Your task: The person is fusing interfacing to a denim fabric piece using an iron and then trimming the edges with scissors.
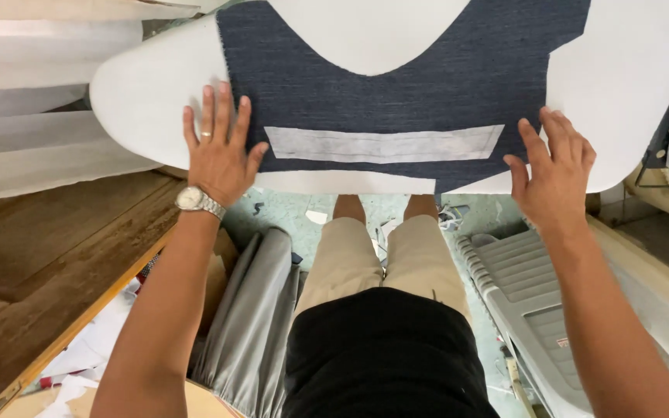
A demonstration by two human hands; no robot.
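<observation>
Two open hands press flat on a dark blue fabric piece (396, 85) at upper centre. The left hand (218, 155) and right hand (555, 174) grip nothing, fingers spread. A pale strip (385, 144) lies between them.

– where does the view sit?
– on the person's head, looking steeply down past the chest and legs to the floor.
– which way does it face?
– forward and down, onto the white padded board (156, 108) straight ahead, with the dark blue cloth piece (396, 85) near the top of the frame.
– how near?
– arm's reach: both forearms run up from the bottom corners, the left hand (218, 151) and right hand (555, 174) at mid-height.
– any second view?
– only this one, so nothing overlaps.
</observation>
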